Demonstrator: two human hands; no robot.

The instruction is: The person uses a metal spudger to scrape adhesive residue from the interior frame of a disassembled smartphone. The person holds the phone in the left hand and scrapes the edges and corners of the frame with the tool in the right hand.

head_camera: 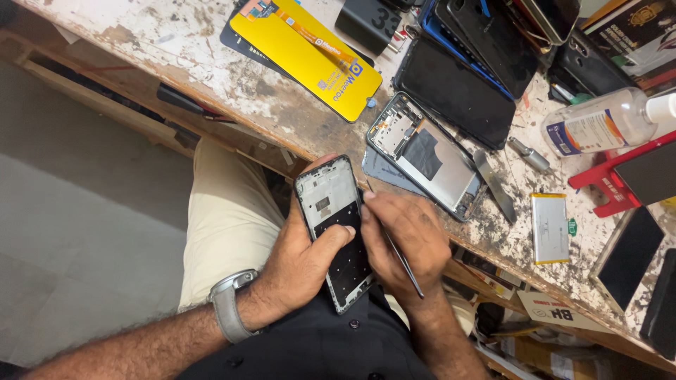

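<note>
Two hands busy here, both over the lap just off the edge of the surface [211, 77]. The left hand [303, 257] is wrapped around a phone frame [334, 229], thumb across its face, holding it tilted up toward the camera. There's a grey watch [229, 302] on that wrist. The right hand [408, 243] is pinched around a thin dark tool [405, 264], fingertips pressed against the frame's right edge; can't tell where the tip sits, the fingers hide it.

Up on the scuffed surface, just past the frame, lies another opened phone [426, 155] with its insides showing, a metal blade [496, 186] beside it. Further right there's a silver battery [551, 229] and a clear bottle [609, 121] lying on its side. A yellow screen pack [306, 53] sits at the top, well apart, with several dark phones [458, 91] next to it.
</note>
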